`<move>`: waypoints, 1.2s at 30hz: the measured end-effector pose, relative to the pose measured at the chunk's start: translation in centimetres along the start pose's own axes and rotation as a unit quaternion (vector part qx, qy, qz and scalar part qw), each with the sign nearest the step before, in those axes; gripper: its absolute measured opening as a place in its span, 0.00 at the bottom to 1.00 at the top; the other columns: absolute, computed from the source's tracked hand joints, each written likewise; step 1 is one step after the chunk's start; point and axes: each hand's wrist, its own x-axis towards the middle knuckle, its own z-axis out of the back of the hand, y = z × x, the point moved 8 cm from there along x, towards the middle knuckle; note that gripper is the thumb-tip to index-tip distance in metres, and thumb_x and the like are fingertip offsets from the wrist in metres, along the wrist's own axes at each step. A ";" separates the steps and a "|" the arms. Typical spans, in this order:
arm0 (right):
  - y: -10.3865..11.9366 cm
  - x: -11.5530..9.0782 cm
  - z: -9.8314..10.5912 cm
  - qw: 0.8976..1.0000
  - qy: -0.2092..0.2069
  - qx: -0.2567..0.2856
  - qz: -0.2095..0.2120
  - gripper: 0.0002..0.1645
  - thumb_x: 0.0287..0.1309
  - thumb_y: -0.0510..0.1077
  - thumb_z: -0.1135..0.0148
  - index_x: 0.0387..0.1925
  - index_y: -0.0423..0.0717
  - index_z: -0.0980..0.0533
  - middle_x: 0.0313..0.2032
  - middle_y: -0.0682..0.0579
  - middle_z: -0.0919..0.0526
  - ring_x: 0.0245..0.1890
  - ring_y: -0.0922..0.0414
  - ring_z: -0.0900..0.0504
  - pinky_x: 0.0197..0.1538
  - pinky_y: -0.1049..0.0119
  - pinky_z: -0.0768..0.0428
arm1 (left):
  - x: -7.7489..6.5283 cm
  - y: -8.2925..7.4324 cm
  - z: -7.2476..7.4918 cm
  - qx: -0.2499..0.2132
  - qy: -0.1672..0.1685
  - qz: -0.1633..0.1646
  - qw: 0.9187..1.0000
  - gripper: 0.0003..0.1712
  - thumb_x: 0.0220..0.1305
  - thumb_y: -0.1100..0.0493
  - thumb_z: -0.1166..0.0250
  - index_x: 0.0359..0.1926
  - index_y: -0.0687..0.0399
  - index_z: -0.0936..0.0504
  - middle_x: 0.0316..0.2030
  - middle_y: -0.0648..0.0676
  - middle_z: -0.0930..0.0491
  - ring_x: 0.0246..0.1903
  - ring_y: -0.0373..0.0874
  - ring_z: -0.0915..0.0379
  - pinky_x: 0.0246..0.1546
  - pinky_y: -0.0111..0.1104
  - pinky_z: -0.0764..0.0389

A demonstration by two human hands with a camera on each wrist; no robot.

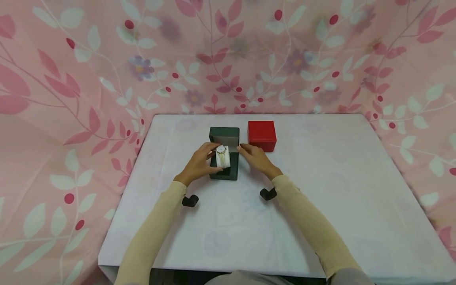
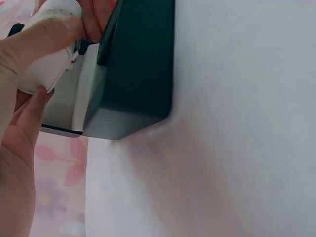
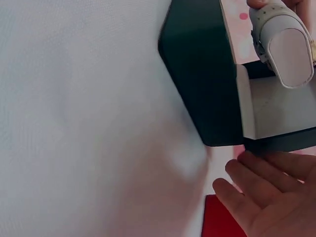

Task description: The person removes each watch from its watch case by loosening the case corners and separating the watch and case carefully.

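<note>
Watch (image 1: 221, 149) on a white cushion (image 1: 227, 159) is sitting above the base of a green box (image 1: 234, 168) whose lid is standing raised, and the person's left hand (image 1: 201, 160) is holding it there by the cushion. Watch and cushion together are probably weighing little; the cushion is looking padded yet firm, while the dial's cover is likely being the fragile, slippery part. Gripping the cushion at its ends, clear of the dial, is looking like the safest hold. The left thumb is pressing near the front of the cushion and the fingers are curling toward its far side, with the dial facing up. Both forearms are stretching forward over the white-covered counter (image 1: 338, 206) and angling inward. The right hand (image 1: 259, 158) is holding nothing: its fingers are extending, slightly spread, with their tips lying at the right edge of the lid; whether they are touching it, I cannot tell. A red box (image 1: 261, 132) is standing just beyond that hand, beside the green one.
</note>
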 end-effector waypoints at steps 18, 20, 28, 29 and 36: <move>5.7 -3.1 0.8 0.958 -0.057 0.111 0.259 0.41 0.48 0.46 0.25 0.64 0.47 0.30 0.59 0.53 0.27 0.55 0.53 0.27 0.52 0.52 0.20 | 0.6 -2.2 -0.3 -0.137 0.001 0.000 0.991 0.44 0.42 0.63 0.20 0.64 0.55 0.26 0.58 0.53 0.27 0.56 0.48 0.26 0.55 0.47 0.24; 5.6 -3.0 0.1 0.962 -0.016 0.112 0.250 0.46 0.47 0.47 0.23 0.67 0.50 0.33 0.61 0.56 0.29 0.57 0.57 0.28 0.53 0.58 0.20 | 0.7 -2.9 -0.2 -0.148 0.001 -0.005 0.989 0.43 0.42 0.67 0.20 0.63 0.61 0.27 0.58 0.57 0.28 0.58 0.51 0.28 0.55 0.48 0.25; 5.5 -3.2 -0.3 0.964 0.021 0.120 0.237 0.48 0.46 0.43 0.22 0.69 0.49 0.35 0.63 0.55 0.31 0.54 0.54 0.25 0.48 0.61 0.18 | 0.5 -3.7 -0.1 -0.217 -0.001 -0.022 0.976 0.43 0.41 0.70 0.22 0.62 0.67 0.27 0.58 0.60 0.30 0.57 0.51 0.27 0.56 0.53 0.28; 5.5 -3.2 -0.3 0.965 0.018 0.115 0.236 0.48 0.46 0.43 0.23 0.69 0.49 0.35 0.63 0.55 0.31 0.54 0.54 0.26 0.48 0.61 0.18 | 0.5 -3.9 -0.1 -0.216 -0.001 -0.026 0.976 0.43 0.42 0.71 0.22 0.63 0.67 0.27 0.58 0.61 0.30 0.57 0.52 0.27 0.56 0.54 0.28; 6.1 -3.8 0.2 0.970 -0.014 0.107 0.216 0.48 0.46 0.35 0.29 0.70 0.42 0.38 0.63 0.49 0.32 0.53 0.51 0.26 0.44 0.63 0.17 | 1.0 -6.2 -0.2 -0.179 -0.002 -0.028 0.983 0.41 0.47 0.70 0.24 0.64 0.70 0.30 0.59 0.63 0.31 0.59 0.57 0.31 0.56 0.55 0.28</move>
